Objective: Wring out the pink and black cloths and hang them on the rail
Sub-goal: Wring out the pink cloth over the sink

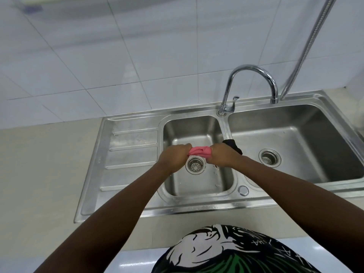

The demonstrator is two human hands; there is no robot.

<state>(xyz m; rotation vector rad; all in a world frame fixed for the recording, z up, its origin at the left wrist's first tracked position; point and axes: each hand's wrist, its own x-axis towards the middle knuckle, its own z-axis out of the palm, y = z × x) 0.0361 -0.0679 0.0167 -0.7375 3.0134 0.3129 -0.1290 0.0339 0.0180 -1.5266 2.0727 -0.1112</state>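
Shirt: you are wearing a printed shirt in black, white and green, showing at the bottom edge, nearest the camera.
Arms: you are reaching both bare forearms forward over the counter toward the steel sink.
Left hand: your left hand is closing in a fist around the left end of the pink cloth, fingers curled tight on it.
Right hand: your right hand is gripping the right end of the same cloth, fingers wrapped around it.
Pink cloth: it is sitting bunched and twisted between your two fists, held above the drain of the smaller left basin.
Black cloth: the black cloth is showing just behind your right hand, lying at the divider between the two basins.
Right basin: it is sitting open beyond, with its own drain strainer.
Tap: the curved chrome tap is standing at the back rim, spout arching over to the right.
Hose: a metal hose is running up the white tiled wall.
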